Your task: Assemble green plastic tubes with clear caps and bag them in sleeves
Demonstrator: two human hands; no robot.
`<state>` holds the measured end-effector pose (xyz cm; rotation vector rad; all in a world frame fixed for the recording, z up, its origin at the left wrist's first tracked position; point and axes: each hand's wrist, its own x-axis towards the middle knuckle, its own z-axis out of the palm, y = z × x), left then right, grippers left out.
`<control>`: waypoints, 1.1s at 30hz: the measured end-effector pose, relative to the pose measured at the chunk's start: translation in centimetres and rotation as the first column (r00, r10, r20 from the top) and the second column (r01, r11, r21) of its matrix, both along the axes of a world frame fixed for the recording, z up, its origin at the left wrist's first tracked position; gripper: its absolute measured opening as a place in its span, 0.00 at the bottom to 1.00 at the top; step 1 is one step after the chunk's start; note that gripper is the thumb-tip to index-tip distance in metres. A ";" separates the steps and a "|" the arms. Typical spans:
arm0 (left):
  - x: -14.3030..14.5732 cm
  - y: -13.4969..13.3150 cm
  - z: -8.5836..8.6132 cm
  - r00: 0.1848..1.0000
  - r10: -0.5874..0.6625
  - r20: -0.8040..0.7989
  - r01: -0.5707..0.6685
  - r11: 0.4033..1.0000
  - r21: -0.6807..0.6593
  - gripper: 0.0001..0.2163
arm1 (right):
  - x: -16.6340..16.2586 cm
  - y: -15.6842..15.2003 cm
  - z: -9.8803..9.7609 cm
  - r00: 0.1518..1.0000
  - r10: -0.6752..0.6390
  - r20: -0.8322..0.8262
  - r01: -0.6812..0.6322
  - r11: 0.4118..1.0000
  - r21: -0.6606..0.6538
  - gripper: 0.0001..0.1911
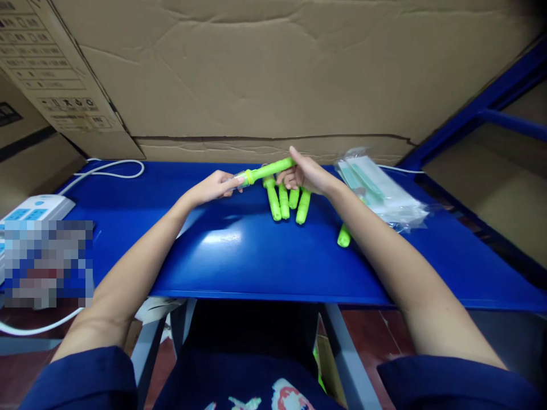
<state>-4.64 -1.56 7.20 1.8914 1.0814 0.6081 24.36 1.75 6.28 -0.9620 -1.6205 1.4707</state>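
Observation:
My left hand (217, 187) is closed around the clear end of a bright green stick (273, 168), which has a yellow ring below that end. The stick is held above the table, slanting slightly up to the right. Its other end reaches into my right hand (305, 172), where the fingers are curled below it and the thumb is raised above; how firmly they grip cannot be seen. Several like green sticks (273, 202) lie side by side beneath my right hand, their far ends partly hidden. Another green stick (343, 236) lies partly under my right forearm.
The blue table (256, 267) has a cardboard wall (265, 80) behind it. Clear plastic bags with white and pale green contents (380, 191) lie at the right. A white power strip (38, 210) and cable stand at the left, near a blurred-out item (49, 265). A blue frame rises at the right.

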 end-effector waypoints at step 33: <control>-1.9 4.9 -2.0 0.823 0.561 0.095 -0.545 0.728 0.416 0.14 | 1.8 3.5 -2.1 0.888 -0.401 -0.225 0.455 0.836 0.308 0.26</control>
